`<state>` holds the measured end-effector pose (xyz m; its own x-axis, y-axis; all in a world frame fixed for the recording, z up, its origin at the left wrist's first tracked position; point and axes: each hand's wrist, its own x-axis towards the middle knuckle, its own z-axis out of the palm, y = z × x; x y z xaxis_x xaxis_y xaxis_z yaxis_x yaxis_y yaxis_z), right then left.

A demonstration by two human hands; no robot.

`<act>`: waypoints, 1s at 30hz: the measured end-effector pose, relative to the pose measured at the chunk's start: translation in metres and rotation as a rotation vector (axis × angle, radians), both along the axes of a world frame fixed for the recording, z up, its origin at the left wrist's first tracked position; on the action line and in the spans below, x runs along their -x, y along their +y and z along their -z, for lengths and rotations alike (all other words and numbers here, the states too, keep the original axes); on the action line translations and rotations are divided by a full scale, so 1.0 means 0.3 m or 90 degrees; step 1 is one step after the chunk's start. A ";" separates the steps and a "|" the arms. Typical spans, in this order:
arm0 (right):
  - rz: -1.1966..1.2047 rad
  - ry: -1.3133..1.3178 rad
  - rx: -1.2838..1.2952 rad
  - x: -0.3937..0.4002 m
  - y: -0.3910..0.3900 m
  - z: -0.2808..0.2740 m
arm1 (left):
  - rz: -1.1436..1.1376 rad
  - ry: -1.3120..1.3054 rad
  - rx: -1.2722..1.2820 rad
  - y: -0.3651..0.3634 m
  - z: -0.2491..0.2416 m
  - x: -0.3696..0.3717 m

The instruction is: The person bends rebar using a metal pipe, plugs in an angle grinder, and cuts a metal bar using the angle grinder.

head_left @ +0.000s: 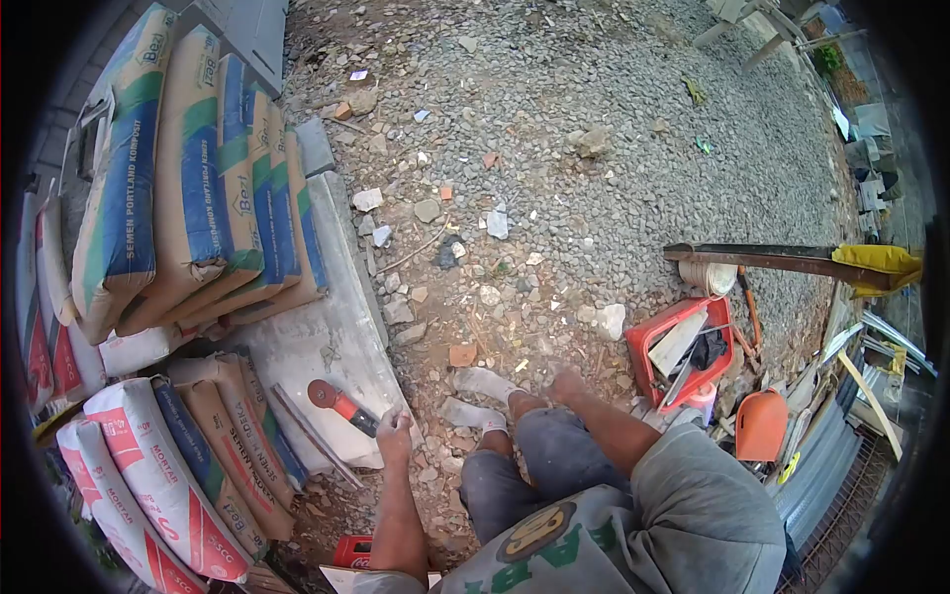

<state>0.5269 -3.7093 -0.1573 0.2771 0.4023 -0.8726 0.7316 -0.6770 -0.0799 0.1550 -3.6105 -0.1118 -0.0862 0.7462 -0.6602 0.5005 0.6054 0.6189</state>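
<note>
My left hand (394, 423) is closed in a fist above the edge of a concrete slab (332, 342). Right by it is a red-and-black object (346, 407) with a round reddish-brown end. Whether the fist grips its dark end, or something small, I cannot make out. My right hand (567, 384) hangs low in front of my right knee, over the stony ground. Its fingers are hard to tell apart. Both feet (485, 381), pale with dust, rest on the rubble beside a broken piece of brick (462, 354).
Cement sacks (188, 168) are piled at left, with mortar sacks (163, 475) below them. At right lie a red crate (643, 342) with tools, a white bucket (709, 277), an orange container (761, 424) and corrugated sheets (831, 455). Gravel (594, 188) spreads ahead.
</note>
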 end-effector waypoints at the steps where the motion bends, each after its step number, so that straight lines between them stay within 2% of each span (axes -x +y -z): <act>1: 0.019 0.003 0.036 0.015 -0.030 -0.040 | 0.004 0.003 -0.001 0.002 -0.035 -0.006; 6: -0.051 -0.014 0.051 0.065 0.030 -0.365 | 0.014 -0.062 0.004 -0.019 -0.103 -0.042; 8: -0.008 0.098 0.103 0.073 0.090 -0.418 | 0.018 -0.045 0.004 -0.057 -0.181 -0.054; 9: -0.131 0.019 0.021 0.098 0.115 -0.442 | 0.015 -0.050 -0.024 -0.094 -0.201 -0.054; 10: -0.259 -0.054 -0.066 0.123 0.133 -0.460 | 0.000 -0.071 0.016 -0.122 -0.249 -0.056; 12: -0.414 -0.086 -0.053 0.164 0.217 -0.478 | -0.038 -0.048 0.029 -0.216 -0.284 -0.009; 16: -0.604 -0.130 -0.092 0.341 0.403 -0.570 | -0.159 -0.077 0.042 -0.529 -0.214 0.172; 17: -0.662 -0.133 -0.102 0.417 0.446 -0.588 | -0.202 -0.031 0.047 -0.606 -0.232 0.218; 18: -0.721 -0.128 -0.123 0.496 0.476 -0.600 | -0.253 0.013 0.070 -0.675 -0.270 0.258; 20: -0.809 -0.115 -0.162 0.661 0.515 -0.595 | -0.363 0.026 0.272 -0.727 -0.485 0.349; 22: -0.918 -0.091 -0.182 0.840 0.517 -0.555 | -0.436 -0.005 0.221 -1.019 -0.177 0.405; 25: -1.037 -0.012 -0.218 1.117 0.457 -0.482 | -0.600 0.085 0.252 -1.133 -0.158 0.377; 28: -1.171 0.094 -0.238 1.382 0.372 -0.385 | -0.736 0.113 0.214 -1.232 0.030 0.291; 30: -1.220 0.160 -0.266 1.539 0.349 -0.290 | -0.831 0.148 0.175 -1.215 0.135 0.261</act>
<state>0.0653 -3.6046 -0.0702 -0.7867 0.1268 -0.6042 0.3017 0.9328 -0.1971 0.0767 -3.9750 -0.1522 -0.7534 -0.1172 -0.6470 -0.4540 0.8045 0.3829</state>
